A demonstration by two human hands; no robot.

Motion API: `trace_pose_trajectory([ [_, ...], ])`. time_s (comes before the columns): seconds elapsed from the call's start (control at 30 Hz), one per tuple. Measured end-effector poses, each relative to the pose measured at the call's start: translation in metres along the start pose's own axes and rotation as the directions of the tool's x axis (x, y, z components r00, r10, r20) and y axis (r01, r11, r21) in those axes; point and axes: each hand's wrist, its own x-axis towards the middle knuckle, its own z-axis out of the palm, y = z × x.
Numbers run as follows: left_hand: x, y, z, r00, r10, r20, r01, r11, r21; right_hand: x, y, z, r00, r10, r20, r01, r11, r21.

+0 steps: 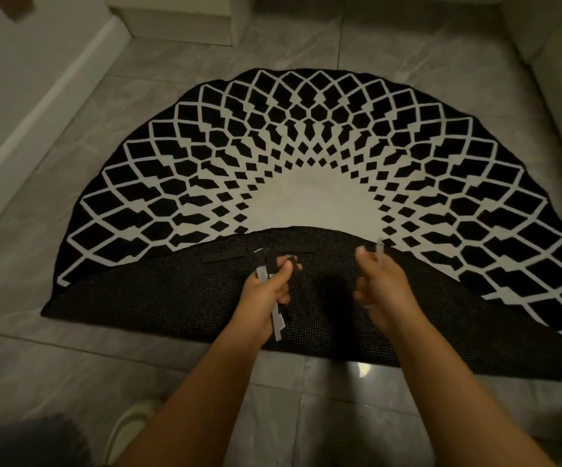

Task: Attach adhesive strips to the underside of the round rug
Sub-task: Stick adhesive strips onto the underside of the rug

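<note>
1. The round rug (306, 156) lay on the tile floor (158, 69), its near edge folded back, exposing the mesh underside (178, 298) with two strips (223, 256) stuck.
2. The left hand (268, 288) clutched spare adhesive strips (278, 323); the blurred right hand (379, 281) seemingly pinched a pale peeled backing (380, 249).

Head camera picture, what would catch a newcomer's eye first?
The black and white rug fills the middle of the tiled floor, its near part folded back to show the dark underside. Over that fold, the left hand grips a bundle of strips; two strips already lie near the fold's edge.
</note>
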Motion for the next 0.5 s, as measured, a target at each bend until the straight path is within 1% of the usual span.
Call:
trace_pose_trajectory([
  [0.07, -0.004, 0.004, 0.005, 1.0, -0.002, 0.016, -0.002, 0.975, 0.222, -0.002, 0.001, 0.003, 0.997, 0.016, 0.071, -0.004, 0.988, -0.155],
  [0.13, -0.007, 0.008, 0.009, 0.997, 0.04, 0.065, -0.063, 0.909, 0.412, -0.004, 0.003, 0.008, 0.994, 0.047, 0.104, -0.02, 0.969, -0.244],
  [0.17, -0.007, 0.008, 0.01, 0.993, 0.065, 0.1, -0.105, 0.874, 0.474, -0.005, 0.002, 0.01, 0.992, 0.063, 0.11, -0.031, 0.961, -0.273],
  [0.23, -0.006, 0.008, 0.01, 0.984, 0.087, 0.156, -0.159, 0.824, 0.544, -0.006, -0.001, 0.015, 0.991, 0.078, 0.11, -0.035, 0.935, -0.352],
  [0.33, -0.004, 0.007, 0.009, 0.981, 0.089, 0.171, -0.176, 0.772, 0.611, -0.005, -0.003, 0.017, 0.991, 0.082, 0.11, -0.024, 0.896, -0.444],
  [0.5, -0.004, 0.004, 0.008, 0.981, 0.085, 0.175, -0.176, 0.772, 0.61, -0.006, -0.004, 0.018, 0.993, 0.076, 0.091, -0.022, 0.872, -0.49],
])
